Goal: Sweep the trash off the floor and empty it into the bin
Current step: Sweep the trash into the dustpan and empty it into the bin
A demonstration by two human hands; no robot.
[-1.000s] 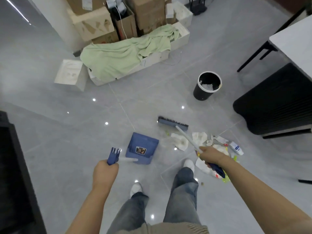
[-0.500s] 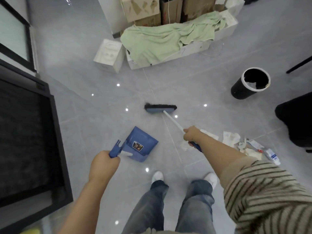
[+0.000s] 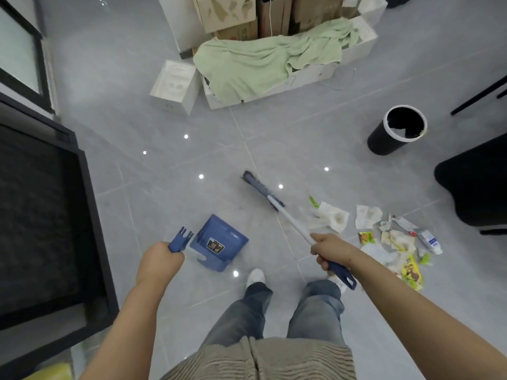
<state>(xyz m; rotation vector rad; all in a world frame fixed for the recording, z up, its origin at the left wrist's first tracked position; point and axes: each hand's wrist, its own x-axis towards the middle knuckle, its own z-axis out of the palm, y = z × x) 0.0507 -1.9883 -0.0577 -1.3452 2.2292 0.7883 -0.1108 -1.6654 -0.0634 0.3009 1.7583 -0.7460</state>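
A: Where is the trash?

B: The scattered trash of crumpled white tissues, torn wrappers and a small white tube [image 3: 384, 234] lies on the glossy grey tiled floor [image 3: 164, 165], to the right of the person's feet. The long-handled broom with a dark blue brush head and white shaft [image 3: 277, 207] has its head on the tiles just left of the nearest tissue; whether it touches I cannot tell.

A: And the dustpan?

B: The blue plastic dustpan with a small label [image 3: 219, 242] sits low in front of the left foot, well apart from the litter.

A: The bin?

B: The round black bin with a white rim [image 3: 395, 133] stands upright beyond the trash, near a black seat [image 3: 477, 187] at the right edge.

A: What of the room?

B: Ceiling lights glint off the tiles. At the far side, brown cardboard boxes [image 3: 233, 12] stand behind a pale green cloth [image 3: 260, 61] draped over white boxes. A black-framed panel [image 3: 41, 215] fills the left.

A: The hands?

B: The left hand [image 3: 160, 259] is fisted round the dustpan's blue forked handle, arm stretched forward and down. The right hand [image 3: 330, 249] wraps the broom shaft where white meets the blue grip, forearm reaching in from the lower right, the shaft slanting away up-left.
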